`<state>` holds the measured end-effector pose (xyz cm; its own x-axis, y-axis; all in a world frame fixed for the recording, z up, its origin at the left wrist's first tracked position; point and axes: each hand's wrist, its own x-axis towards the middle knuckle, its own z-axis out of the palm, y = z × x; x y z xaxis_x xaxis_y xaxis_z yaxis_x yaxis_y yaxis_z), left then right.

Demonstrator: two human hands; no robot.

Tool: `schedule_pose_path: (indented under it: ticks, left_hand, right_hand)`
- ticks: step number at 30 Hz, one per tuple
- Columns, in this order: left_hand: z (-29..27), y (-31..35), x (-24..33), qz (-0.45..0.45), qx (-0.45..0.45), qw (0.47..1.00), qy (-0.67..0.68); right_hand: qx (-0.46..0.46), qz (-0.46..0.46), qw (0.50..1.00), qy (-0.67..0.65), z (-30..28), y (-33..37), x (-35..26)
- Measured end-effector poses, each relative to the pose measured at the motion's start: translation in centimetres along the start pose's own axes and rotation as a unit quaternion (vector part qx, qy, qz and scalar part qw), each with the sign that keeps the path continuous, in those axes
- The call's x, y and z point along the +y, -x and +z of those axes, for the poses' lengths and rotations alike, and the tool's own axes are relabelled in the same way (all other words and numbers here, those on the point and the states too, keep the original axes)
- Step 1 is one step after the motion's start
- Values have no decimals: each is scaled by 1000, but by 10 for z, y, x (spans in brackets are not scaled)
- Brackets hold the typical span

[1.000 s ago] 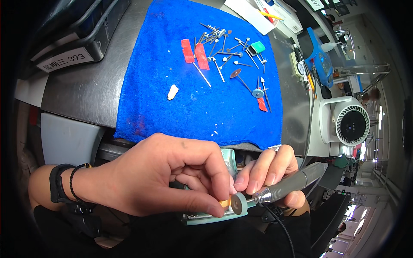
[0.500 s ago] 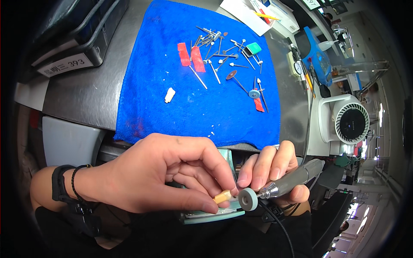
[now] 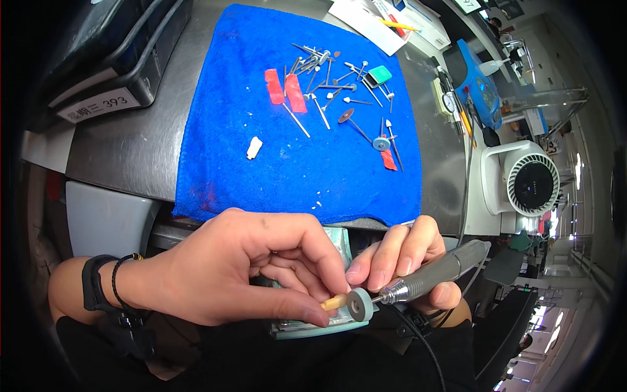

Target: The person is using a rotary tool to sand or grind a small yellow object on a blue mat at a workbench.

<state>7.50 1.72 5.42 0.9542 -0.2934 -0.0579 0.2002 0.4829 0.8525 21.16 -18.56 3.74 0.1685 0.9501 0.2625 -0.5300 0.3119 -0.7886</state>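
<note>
Between the thumb and fingers of my left hand (image 3: 251, 264) is a small yellowish piece (image 3: 334, 302), like a carved tooth, partly hidden by the fingers. My right hand (image 3: 405, 258) wraps round a grey rotary handpiece (image 3: 441, 271), its tip pointing left. A pale green grinding wheel (image 3: 360, 304) is mounted on that tip. The wheel stands right against the end of the yellowish piece; whether they touch I cannot tell. Below both hands a clear tray-like thing with a pale green edge (image 3: 320, 332) shows in part.
A blue towel (image 3: 228, 176) on the metal bench carries several burs and mounted bits (image 3: 320, 62), red tape strips (image 3: 296, 93), a green block (image 3: 379, 75) and a whitish piece (image 3: 255, 147). Dark bins (image 3: 124, 78) stand left; a white fan (image 3: 522, 183) stands right, near a dial gauge (image 3: 449, 102).
My right hand has brought the handpiece and wheel slightly left, up to the yellowish piece. The wheel now covers part of that piece's end. My left hand has shifted only a little.
</note>
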Motion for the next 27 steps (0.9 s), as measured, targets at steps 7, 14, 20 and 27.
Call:
schedule_pose_path:
  ticks: [7, 14, 20, 27]
  left_hand:
    - [1, 0, 0, 12, 9, 999, -29]
    - [1, 0, 0, 15, 8, 1000, -26]
    - [2, 0, 0, 13, 15, 999, -49]
    - [2, 1, -2, 11, 12, 999, -47]
  right_hand:
    - [4, -11, 1000, -7, 1, -1, 3]
    - [3, -19, 1000, -9, 2, -1, 3]
    - [5, -17, 1000, -15, 3, -1, 3]
    - [5, -17, 1000, -3, 2, -1, 3]
